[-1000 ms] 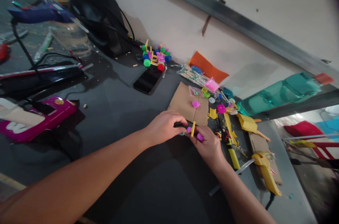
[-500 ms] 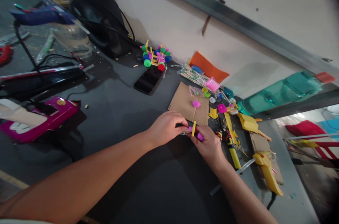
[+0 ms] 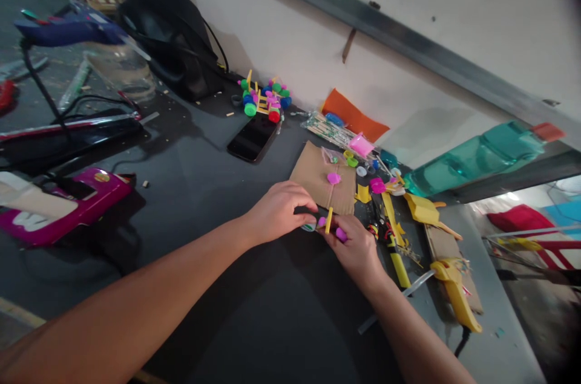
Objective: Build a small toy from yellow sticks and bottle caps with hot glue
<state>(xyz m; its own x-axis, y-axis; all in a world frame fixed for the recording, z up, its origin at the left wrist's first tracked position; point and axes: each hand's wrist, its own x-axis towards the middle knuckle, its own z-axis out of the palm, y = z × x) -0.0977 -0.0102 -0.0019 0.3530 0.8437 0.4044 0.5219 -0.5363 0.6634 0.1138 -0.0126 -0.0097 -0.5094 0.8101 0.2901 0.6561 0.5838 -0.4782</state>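
My left hand (image 3: 280, 210) is closed, thumb and fingers around a small round cap (image 3: 309, 227) with a pale green and white face. Close beside it, my right hand (image 3: 356, 251) pinches a small assembly made of a yellow stick (image 3: 329, 220) and purple pieces (image 3: 341, 234). Part of this assembly is hidden behind the fingers. A narrow gap shows between the left fingertips and the nearer purple piece. Just beyond both hands lies a cardboard sheet (image 3: 309, 175) with a pink round piece (image 3: 333, 178) on it.
A phone (image 3: 254, 137) and a colourful small model (image 3: 265, 98) lie farther back. To the right are a teal bottle (image 3: 476, 157), a yellow glue gun (image 3: 456, 293) and a yellow-handled cutter (image 3: 399, 263). A magenta device (image 3: 97, 196) and blue glue gun (image 3: 75, 27) stand left.
My left hand has drawn slightly left, away from the right hand, and more of the round cap now shows. The right hand keeps its hold on the yellow-and-purple assembly.
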